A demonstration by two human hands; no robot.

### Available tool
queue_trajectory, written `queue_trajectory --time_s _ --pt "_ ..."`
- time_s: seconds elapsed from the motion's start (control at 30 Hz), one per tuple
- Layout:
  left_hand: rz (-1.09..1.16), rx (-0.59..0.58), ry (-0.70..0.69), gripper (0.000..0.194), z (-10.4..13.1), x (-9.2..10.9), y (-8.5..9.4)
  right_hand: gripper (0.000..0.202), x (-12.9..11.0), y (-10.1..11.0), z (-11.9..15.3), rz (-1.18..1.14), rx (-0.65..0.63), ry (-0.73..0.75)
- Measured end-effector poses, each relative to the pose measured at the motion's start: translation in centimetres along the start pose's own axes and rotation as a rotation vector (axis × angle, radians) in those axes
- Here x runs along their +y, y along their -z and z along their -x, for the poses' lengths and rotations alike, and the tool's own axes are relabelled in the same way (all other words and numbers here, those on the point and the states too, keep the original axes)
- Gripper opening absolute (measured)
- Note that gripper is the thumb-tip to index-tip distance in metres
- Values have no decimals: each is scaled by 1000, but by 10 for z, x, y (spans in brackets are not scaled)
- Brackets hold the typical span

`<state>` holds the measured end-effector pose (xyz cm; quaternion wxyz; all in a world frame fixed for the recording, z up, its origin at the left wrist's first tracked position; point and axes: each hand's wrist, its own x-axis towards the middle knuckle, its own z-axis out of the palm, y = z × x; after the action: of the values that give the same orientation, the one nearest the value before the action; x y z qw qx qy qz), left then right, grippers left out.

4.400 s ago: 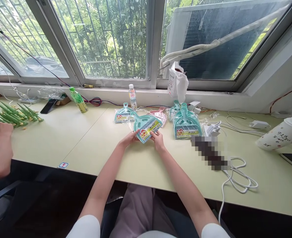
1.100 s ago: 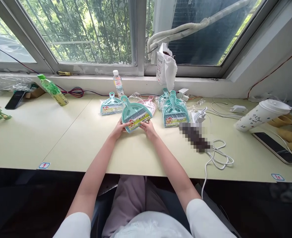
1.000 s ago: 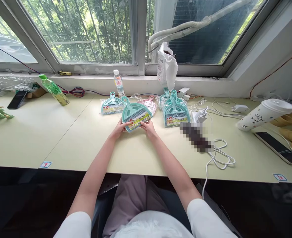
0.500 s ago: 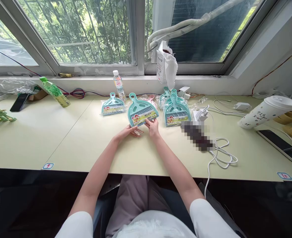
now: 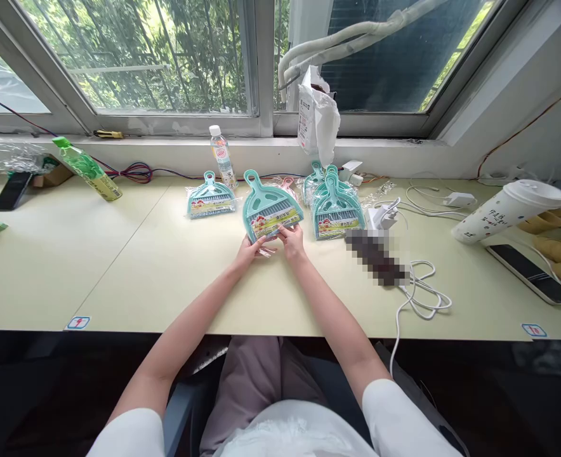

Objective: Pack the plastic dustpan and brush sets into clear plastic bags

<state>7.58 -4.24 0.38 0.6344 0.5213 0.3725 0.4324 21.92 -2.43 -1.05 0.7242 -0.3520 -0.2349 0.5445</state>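
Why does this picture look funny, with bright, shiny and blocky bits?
In the head view, daylight brightens the window, and glints dot the leftmost dustpan; again in the head view, big squares blur a dark patch near the white cable, and the cup leans, perhaps from lens stretch; there too, the held dustpan looks fairly sharp.

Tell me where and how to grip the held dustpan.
Grip the held dustpan by its handle, ideally from above: that narrow part juts free toward the window, while the left hand and right hand hold its lower edge.
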Motion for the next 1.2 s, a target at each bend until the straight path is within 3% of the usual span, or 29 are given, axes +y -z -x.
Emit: queue_trajectory --time_s 0.07,0.2,0.4,0.63,0.9,1.2 --pt "-15 -13 23 72 -2 3 1 38 -1 3 -4 -19 23 11" --pt "-9 134 -36 61 -12 6 16 42 1 3 -6 7 -10 4" --pt "27 190 -232 63 -20 -6 32 44 8 0 0 122 -89 -72" --pt "5 170 -282 64 -22 -10 34 41 8 4 -1 150 -106 -82" --pt "-50 248 -374 60 -18 -6 29 39 4 2 0 149 -109 -170" --pt "-51 232 -375 59 -17 -1 30 39 6 2 -1 116 -125 -195"
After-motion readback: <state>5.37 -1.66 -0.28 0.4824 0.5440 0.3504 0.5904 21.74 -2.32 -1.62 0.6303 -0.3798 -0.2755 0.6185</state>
